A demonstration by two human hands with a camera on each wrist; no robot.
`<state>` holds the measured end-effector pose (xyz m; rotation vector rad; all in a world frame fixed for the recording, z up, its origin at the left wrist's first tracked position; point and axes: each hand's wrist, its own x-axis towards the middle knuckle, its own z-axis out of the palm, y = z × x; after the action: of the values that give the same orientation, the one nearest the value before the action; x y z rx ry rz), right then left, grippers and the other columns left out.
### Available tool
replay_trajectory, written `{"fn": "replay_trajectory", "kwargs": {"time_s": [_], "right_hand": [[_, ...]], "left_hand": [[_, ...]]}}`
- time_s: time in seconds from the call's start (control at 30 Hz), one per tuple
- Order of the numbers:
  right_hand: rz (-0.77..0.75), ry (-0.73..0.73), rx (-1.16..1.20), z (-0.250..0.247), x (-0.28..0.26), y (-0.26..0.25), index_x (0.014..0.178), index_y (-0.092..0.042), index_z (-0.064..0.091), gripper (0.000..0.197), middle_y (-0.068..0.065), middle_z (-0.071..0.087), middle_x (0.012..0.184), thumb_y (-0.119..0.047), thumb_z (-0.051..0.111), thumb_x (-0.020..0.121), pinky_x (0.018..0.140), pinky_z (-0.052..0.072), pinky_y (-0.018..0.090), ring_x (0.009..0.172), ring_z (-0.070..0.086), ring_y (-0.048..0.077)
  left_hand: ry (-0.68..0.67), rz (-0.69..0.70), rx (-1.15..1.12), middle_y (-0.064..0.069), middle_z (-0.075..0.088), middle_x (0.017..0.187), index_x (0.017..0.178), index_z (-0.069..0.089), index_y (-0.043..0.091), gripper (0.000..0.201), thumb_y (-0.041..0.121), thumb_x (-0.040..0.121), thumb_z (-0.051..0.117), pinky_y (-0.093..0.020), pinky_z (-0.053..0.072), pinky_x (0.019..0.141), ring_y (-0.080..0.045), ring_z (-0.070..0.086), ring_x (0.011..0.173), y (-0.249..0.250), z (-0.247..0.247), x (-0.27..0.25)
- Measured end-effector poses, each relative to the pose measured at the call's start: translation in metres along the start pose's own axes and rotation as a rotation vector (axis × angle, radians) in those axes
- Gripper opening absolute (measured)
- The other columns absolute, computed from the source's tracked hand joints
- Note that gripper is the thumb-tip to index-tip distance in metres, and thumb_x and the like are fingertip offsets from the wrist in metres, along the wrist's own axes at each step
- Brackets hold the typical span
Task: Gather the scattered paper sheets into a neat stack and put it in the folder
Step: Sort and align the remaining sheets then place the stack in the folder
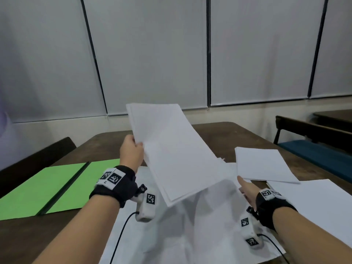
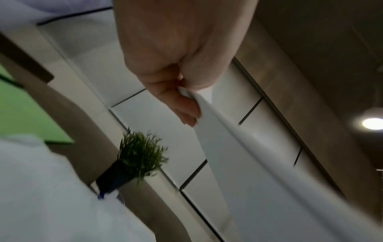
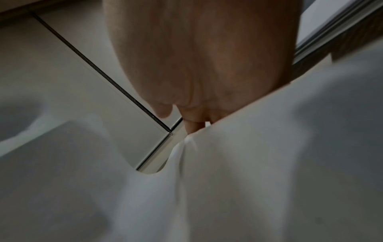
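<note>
The gathering was under way. The left hand (image 1: 131, 149) pinched a sheaf of sheets (image 1: 171, 149) at its edge, holding it tilted above the table (image 1: 238, 134) at mid-frame. The right hand (image 1: 247, 189), fingers straight, slid under a loose sheet (image 1: 200, 235) lower right. More sheets (image 1: 262, 164) lay at right; the green folder (image 1: 47, 187) waited open at left. Next, I judged, that sheet must join the sheaf squarely.

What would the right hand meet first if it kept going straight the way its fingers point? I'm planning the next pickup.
Probably the loose sheet lying just ahead of the right hand on the table; the fingers already seem to touch paper, though depth is unclear.
</note>
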<state>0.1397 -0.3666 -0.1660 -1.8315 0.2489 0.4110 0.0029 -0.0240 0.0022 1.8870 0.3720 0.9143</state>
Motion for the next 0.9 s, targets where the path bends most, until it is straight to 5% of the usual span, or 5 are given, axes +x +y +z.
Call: {"fn": "replay_trajectory", "kwargs": {"time_s": [0.17,0.27,0.47,0.67,0.9], "right_hand": [[-0.074,0.019,0.132,-0.009,-0.016,-0.012,0.132,-0.008,0.05,0.065,0.016,0.053,0.132,-0.058,0.024,0.099,0.102,0.038,0.038,0.126,0.05,0.033],[0.002,-0.069,0.139,-0.013,-0.017,-0.011,0.086,0.006,0.064,0.091,0.023,0.062,0.097,-0.072,0.018,0.091,0.091,0.043,0.038,0.099,0.061,0.032],[-0.058,-0.242,-0.338,-0.008,-0.004,0.003,0.107,-0.007,0.071,0.094,0.012,0.072,0.109,-0.063,0.09,0.034,0.098,0.05,0.042,0.102,0.068,0.029],[-0.149,-0.202,-0.588,-0.005,-0.02,-0.006,0.118,-0.005,0.062,0.054,0.01,0.064,0.121,-0.029,0.075,0.071,0.101,0.046,0.036,0.111,0.06,0.028],[-0.098,-0.111,-0.317,0.004,-0.02,-0.001,0.125,-0.005,0.059,0.055,0.014,0.062,0.125,-0.035,0.074,0.081,0.087,0.052,0.034,0.098,0.06,0.023]], "left_hand": [[-0.321,-0.193,-0.081,-0.013,0.058,0.084,0.089,0.05,0.007,0.008,0.001,0.091,0.046,-0.024,0.044,0.047,-0.022,0.054,0.066,-0.027,0.047,-0.035],[-0.439,-0.251,-0.024,-0.014,0.061,0.086,0.086,0.051,0.011,0.016,-0.001,0.091,0.043,-0.026,0.046,0.05,-0.024,0.058,0.07,-0.048,0.066,-0.057],[-0.618,-0.219,0.389,-0.002,0.05,0.066,0.064,0.045,0.014,0.031,0.024,0.09,0.06,-0.028,0.043,0.066,-0.023,0.053,0.07,-0.086,0.087,-0.081],[-0.513,-0.356,0.911,-0.01,0.051,0.131,0.123,0.054,0.019,0.057,0.053,0.078,0.058,-0.035,0.037,0.101,-0.028,0.045,0.124,-0.115,0.045,-0.059],[-0.555,-0.364,0.937,-0.009,0.061,0.121,0.117,0.056,0.008,0.078,0.063,0.065,0.073,-0.028,0.047,0.088,-0.026,0.056,0.115,-0.128,0.032,-0.058]]}}
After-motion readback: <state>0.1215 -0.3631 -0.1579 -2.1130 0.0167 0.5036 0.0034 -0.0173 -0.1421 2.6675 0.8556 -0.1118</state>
